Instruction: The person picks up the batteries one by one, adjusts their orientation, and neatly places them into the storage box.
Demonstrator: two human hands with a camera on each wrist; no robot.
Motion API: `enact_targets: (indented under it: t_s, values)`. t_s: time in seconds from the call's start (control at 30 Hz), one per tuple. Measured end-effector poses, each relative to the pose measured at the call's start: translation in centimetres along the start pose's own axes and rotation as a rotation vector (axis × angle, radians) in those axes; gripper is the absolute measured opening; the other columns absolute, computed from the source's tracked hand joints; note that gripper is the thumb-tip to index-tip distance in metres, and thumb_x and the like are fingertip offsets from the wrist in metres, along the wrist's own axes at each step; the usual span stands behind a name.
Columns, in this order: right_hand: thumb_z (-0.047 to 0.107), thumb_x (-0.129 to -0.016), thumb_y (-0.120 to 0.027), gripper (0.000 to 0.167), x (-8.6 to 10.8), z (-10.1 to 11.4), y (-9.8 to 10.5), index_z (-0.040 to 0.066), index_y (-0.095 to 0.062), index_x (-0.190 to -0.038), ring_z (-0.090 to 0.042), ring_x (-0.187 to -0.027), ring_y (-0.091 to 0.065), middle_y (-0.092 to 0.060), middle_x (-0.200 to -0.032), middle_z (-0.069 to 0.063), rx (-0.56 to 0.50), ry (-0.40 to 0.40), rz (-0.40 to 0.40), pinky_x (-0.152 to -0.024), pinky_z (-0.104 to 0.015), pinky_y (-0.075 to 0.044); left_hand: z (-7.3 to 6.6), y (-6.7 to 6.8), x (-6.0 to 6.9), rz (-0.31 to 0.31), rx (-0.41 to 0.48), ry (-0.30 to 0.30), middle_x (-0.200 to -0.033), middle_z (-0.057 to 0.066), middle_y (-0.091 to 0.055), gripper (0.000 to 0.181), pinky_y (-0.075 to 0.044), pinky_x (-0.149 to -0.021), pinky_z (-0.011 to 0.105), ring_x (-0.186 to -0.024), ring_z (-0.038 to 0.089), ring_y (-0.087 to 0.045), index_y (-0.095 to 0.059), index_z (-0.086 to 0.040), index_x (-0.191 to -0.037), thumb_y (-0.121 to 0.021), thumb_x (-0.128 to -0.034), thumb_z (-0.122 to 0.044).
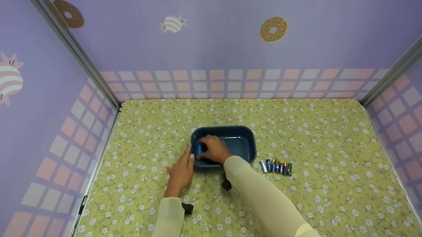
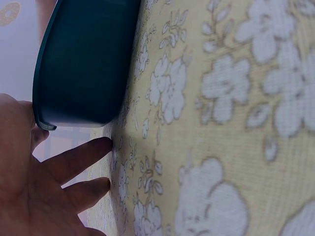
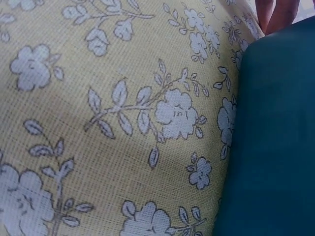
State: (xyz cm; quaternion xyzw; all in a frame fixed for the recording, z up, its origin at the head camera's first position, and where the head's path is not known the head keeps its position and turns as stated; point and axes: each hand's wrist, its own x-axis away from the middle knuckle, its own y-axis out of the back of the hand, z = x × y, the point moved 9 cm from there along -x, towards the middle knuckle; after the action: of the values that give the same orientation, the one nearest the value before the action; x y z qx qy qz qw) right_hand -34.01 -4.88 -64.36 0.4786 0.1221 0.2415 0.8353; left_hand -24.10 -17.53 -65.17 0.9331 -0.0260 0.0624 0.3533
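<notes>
A dark teal plastic basin stands on the flowered cloth. My right hand reaches down inside its left end, with thumb and fingers pinching a small blue battery close to the left wall; the fingers partly hide it. Against the outside of that left wall rests my left hand, its fingers fairly straight. The left wrist view shows this hand with spread fingers by the basin's corner. In the right wrist view only the basin's outer side shows large, and the right hand's grip is out of sight.
A row of several batteries in mixed colours lies on the cloth, right of the basin's near corner. The yellow-green flowered cloth covers the surface. Purple patterned walls enclose it at the back and both sides.
</notes>
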Motion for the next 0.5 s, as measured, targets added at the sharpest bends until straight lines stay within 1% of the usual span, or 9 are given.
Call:
enact_targets:
  t_s: [0.2,0.27,0.37,0.5]
  values:
    - [0.049,-0.082,-0.085,0.060,0.02,0.08,-0.12,0.020,-0.068,-0.131,-0.025,-0.116,-0.063,-0.065,-0.128,-0.003,0.020,-0.010,0.015,-0.098,-0.047,-0.055,0.15,-0.01,-0.09,-0.011,-0.001,0.005,-0.166,0.003,-0.035,0.061,0.010,-0.113,0.080,-0.147,0.043,-0.040,-0.015,-0.044,-0.163,-0.024,-0.1070,-0.064]
    - [0.051,-0.081,-0.085,0.062,0.04,0.06,-0.12,0.020,-0.068,-0.132,-0.025,-0.117,-0.063,-0.065,-0.128,-0.003,0.016,-0.016,0.019,-0.099,-0.048,-0.054,0.16,-0.02,-0.11,-0.012,0.001,0.007,-0.166,0.003,-0.035,0.062,0.010,-0.113,0.081,-0.147,0.043,-0.041,-0.015,-0.042,-0.164,-0.024,-0.1067,-0.065]
    - [0.054,-0.080,-0.084,0.064,0.13,-0.06,-0.09,0.021,-0.067,-0.132,-0.025,-0.117,-0.062,-0.065,-0.128,-0.003,0.002,-0.027,0.029,-0.100,-0.049,-0.053,0.15,-0.04,-0.11,-0.012,0.007,0.010,-0.166,0.003,-0.035,0.062,0.010,-0.113,0.080,-0.146,0.043,-0.041,-0.015,-0.043,-0.164,-0.025,-0.1065,-0.065]
    - [0.056,-0.080,-0.084,0.066,0.25,-0.33,0.11,0.021,-0.066,-0.132,-0.023,-0.114,-0.063,-0.065,-0.125,-0.002,-0.040,-0.040,0.030,-0.099,-0.047,-0.054,0.17,-0.14,-0.21,-0.014,0.006,0.007,-0.166,0.002,-0.034,0.058,0.010,-0.113,0.080,-0.147,0.043,-0.040,-0.011,-0.051,-0.161,-0.024,-0.1067,-0.065]
